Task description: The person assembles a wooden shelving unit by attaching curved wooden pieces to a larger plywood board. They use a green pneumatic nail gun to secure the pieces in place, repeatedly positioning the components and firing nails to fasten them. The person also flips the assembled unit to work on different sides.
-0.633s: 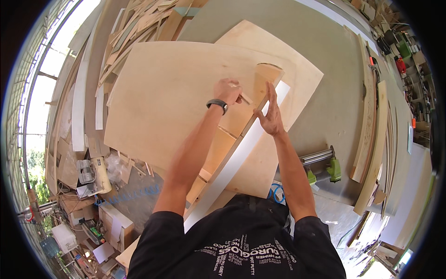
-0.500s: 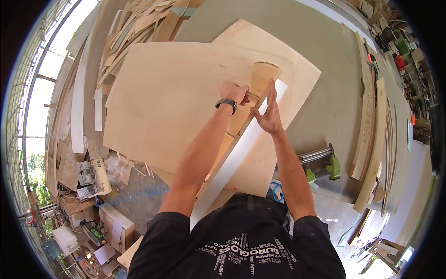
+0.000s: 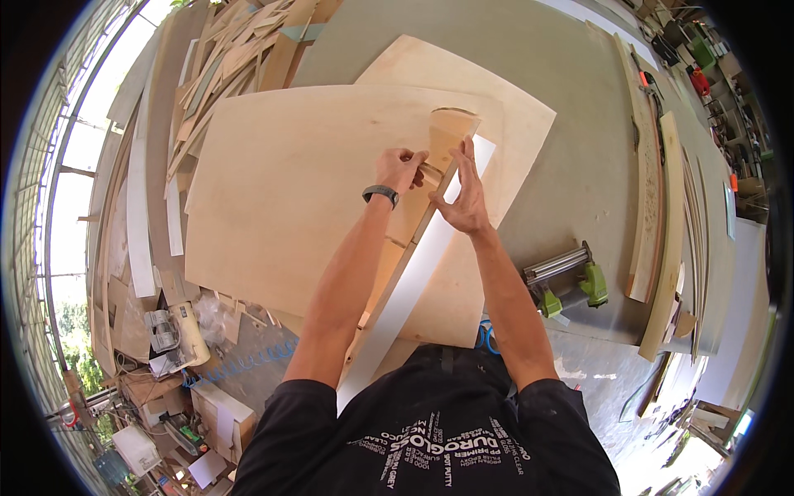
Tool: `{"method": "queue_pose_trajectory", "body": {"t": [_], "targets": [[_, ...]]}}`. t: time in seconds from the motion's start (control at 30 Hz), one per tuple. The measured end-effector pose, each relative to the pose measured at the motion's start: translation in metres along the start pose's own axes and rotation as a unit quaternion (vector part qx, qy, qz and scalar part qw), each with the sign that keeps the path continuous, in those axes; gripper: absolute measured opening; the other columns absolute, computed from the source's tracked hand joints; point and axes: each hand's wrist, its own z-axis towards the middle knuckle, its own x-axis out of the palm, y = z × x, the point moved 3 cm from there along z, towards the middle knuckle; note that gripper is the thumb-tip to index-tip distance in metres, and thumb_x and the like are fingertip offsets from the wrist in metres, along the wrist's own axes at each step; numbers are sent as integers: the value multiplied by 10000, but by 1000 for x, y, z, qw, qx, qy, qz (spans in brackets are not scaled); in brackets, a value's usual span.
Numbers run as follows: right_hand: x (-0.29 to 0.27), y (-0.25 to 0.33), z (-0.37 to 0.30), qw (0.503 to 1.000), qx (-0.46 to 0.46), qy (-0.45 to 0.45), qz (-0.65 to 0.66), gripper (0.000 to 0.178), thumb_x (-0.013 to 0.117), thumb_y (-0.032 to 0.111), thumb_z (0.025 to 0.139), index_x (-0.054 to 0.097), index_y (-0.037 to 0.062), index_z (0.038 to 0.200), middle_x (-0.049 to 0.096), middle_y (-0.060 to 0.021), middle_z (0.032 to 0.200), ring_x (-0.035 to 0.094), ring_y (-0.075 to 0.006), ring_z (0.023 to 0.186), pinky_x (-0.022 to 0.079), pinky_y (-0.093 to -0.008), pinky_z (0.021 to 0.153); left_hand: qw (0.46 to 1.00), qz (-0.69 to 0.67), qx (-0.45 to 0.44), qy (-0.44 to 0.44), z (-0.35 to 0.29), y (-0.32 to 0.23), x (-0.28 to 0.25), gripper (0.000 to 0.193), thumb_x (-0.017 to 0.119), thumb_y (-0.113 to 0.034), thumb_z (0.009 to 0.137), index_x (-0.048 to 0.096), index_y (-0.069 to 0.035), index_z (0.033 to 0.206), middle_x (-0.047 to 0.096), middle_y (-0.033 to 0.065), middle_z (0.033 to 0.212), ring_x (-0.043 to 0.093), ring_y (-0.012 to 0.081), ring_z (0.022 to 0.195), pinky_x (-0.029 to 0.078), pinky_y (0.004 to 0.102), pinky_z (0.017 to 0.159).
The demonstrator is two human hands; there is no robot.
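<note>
In the head view, a long narrow wooden frame lies diagonally over the plywood sheets, with a thin wooden side strip (image 3: 404, 258) along its right side and short crosspieces between. My left hand (image 3: 400, 170), a dark band on its wrist, is closed at a small wooden crosspiece (image 3: 431, 173), pinching its left end. My right hand (image 3: 465, 197) lies against the side strip opposite, fingers stretched along it and thumb at its edge. A white strip (image 3: 422, 264) runs beside the frame, partly under my right hand. My left forearm hides some of the lower frame.
Large plywood sheets (image 3: 273, 190) lie beneath the frame on a grey-green tabletop (image 3: 571, 182). A green nail gun (image 3: 571, 279) rests to the right of my forearm. Long boards (image 3: 649, 190) lie far right; scrap wood strips (image 3: 231, 74) pile up far left. A blue coiled hose (image 3: 240, 364) hangs near left.
The view has shifted slightly, so the frame and both hands appear further left. My left hand stays at the crosspiece; my right fingers have changed pose a little against the strip.
</note>
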Motion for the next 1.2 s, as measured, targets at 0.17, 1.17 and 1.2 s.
{"method": "queue_pose_trajectory", "body": {"t": [0.17, 1.17, 1.2], "targets": [[7, 7, -19, 994, 67, -89, -21, 880, 847, 156, 787, 386, 3, 1521, 176, -325, 1671, 281, -461, 1535, 343, -509, 1220, 871, 332, 286, -222, 4, 15, -2, 396, 717, -391, 973, 765, 2, 992, 714, 142, 793, 697, 214, 795, 548, 377, 710], [22, 7, -36, 906, 355, -86, 215, 494, 719, 104, 976, 552, -16, 1426, 666, -117, 1337, 648, -147, 1145, 534, -256, 893, 889, 141, 323, 293, 30, 11, -10, 358, 614, 20, 809, 794, -97, 1095, 765, 158, 961, 706, 351, 873, 553, 442, 791], [23, 4, -39, 905, 351, -89, 221, 480, 723, 108, 972, 563, 3, 1413, 679, -98, 1316, 662, -134, 1117, 545, -254, 875, 889, 135, 325, 293, 29, 12, -10, 360, 609, 18, 807, 795, -99, 1093, 766, 156, 968, 707, 349, 885, 555, 441, 801]]}}
